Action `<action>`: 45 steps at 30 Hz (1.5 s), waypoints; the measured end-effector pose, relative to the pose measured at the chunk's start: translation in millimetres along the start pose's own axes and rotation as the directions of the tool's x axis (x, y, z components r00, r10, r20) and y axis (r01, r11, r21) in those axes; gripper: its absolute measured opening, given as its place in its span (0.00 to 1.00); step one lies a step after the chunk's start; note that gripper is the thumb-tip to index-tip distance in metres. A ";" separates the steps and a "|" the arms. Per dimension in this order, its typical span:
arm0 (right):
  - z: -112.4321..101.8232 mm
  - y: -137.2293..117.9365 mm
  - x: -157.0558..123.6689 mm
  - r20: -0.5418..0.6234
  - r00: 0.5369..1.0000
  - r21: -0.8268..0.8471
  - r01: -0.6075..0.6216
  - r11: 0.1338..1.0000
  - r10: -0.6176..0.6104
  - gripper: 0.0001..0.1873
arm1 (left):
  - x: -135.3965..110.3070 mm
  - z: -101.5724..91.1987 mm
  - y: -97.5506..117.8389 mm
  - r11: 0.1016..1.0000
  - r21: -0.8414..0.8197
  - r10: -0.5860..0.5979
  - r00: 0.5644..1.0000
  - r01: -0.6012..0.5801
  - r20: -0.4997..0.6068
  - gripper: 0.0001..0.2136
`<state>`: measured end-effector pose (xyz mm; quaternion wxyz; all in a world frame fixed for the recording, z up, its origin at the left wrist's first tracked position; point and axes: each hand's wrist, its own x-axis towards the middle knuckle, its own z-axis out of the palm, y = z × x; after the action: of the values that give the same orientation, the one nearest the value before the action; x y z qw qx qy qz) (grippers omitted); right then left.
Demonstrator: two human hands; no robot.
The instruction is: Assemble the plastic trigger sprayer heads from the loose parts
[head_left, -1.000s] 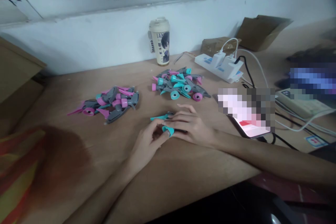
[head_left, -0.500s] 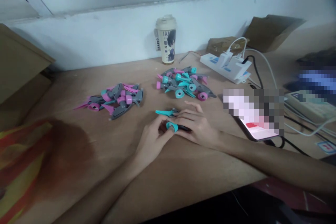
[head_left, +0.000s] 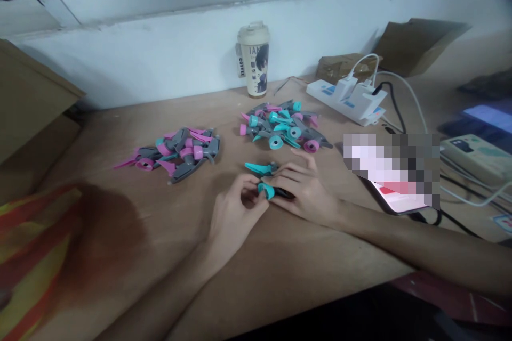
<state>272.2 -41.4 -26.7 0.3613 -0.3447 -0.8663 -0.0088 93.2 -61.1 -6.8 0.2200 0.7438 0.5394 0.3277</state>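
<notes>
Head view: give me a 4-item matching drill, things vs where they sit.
Things
1. cup
2. power strip
3. pink sprayer pile
4. teal sprayer

Places
A. held between left hand and right hand
B. right of the cup, with chargers plugged in
C. at the back, by the wall
D. left part of the table, apart from the mixed pile

Pairs: 1-C, 2-B, 3-D, 4-A
</notes>
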 end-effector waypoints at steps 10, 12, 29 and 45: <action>0.4 -11.5 -0.7 -0.088 0.995 -0.122 -0.062 0.991 0.051 0.06 | -8.6 5.1 7.9 0.937 0.339 0.174 0.954 -0.084 -0.243 0.02; 1.0 -12.1 -0.6 -0.083 0.995 -0.145 -0.060 0.988 0.048 0.05 | -9.8 4.7 8.3 0.908 0.399 0.228 0.951 -0.129 -0.210 0.02; -5.2 -4.6 2.4 -0.147 0.966 0.090 -0.202 0.975 0.214 0.11 | -5.1 -13.5 1.5 0.968 0.159 0.235 0.923 -0.194 -0.303 0.03; -9.4 -6.6 3.9 -0.038 0.987 0.216 -0.145 0.966 0.157 0.10 | 5.0 -11.6 -3.7 0.925 -0.370 -0.079 0.996 0.087 0.037 0.07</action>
<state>272.1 -46.7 -15.7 0.4192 -0.3688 -0.8233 0.1019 83.4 -55.6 0.0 0.3760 0.6686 0.4965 0.4063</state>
